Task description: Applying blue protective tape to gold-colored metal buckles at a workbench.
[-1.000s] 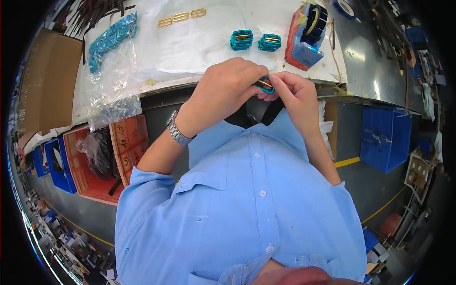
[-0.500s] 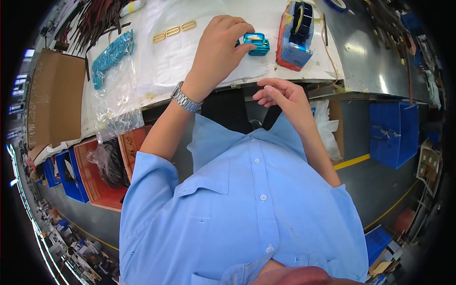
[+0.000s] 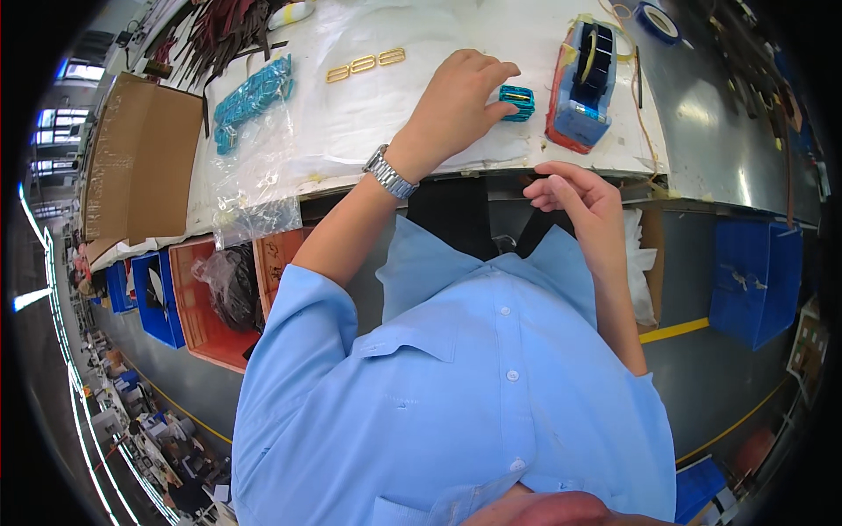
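Note:
My left hand (image 3: 458, 107), with a silver watch on the wrist, reaches over the white-covered table. Its thumb and forefinger are spread, with the thumb tip against or just beside a small stack of teal metal buckles (image 3: 517, 103). Nothing shows between the fingers, though the palm side is hidden. My right hand (image 3: 579, 200) hovers in front of the table edge, fingers loosely bent and thumb apart, with no object visible in it. Left of my left hand, three gold slide buckles (image 3: 363, 64) lie in a row. Farther left, a heap of teal buckles (image 3: 254, 98) rests on clear plastic.
A blue-and-red tape dispenser (image 3: 581, 92) stands right of the stack, and a blue tape roll (image 3: 658, 22) lies beyond it. Dark strips (image 3: 224, 35) lie at the far left. Below the table are a cardboard box (image 3: 145, 158), an orange crate (image 3: 197, 307) and a blue bin (image 3: 754, 280).
My left hand has let go of the teal buckle that it held over the stack, and its fingers have spread. The whole view has shifted, with the table now farther right. My right hand stays similarly posed.

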`<state>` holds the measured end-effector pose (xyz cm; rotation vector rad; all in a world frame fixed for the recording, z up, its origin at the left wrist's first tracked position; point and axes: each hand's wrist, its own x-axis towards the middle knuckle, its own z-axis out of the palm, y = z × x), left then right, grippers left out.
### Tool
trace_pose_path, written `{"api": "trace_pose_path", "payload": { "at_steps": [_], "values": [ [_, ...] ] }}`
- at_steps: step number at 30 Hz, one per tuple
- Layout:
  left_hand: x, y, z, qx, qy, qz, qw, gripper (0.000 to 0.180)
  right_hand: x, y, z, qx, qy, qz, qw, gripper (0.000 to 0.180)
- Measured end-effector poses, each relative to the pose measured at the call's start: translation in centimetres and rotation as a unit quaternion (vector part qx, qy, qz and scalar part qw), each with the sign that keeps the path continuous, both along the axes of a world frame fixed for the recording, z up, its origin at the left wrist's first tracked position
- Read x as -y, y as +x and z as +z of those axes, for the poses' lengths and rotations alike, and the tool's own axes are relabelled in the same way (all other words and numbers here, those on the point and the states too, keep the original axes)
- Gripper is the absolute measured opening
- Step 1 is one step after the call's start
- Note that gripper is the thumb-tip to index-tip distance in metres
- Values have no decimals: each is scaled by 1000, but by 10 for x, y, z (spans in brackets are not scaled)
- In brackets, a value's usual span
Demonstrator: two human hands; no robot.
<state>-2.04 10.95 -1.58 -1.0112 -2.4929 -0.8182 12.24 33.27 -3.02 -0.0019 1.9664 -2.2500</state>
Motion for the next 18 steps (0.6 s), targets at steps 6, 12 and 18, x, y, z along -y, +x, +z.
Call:
{"api": "trace_pose_path", "payload": {
  "at_steps": [6,12,18],
  "values": [
    [62,-32,24,-37,-56,84,994,23,-21,2,17,-80,56,-127,987,25],
    [117,-77,8,-82,-306,85,945,11,-53,-29,14,-180,174,-256,934,24],
    [111,-91,-4,-79,-282,39,955,6,-57,-56,2,-102,146,-171,969,33]
  ]
}}
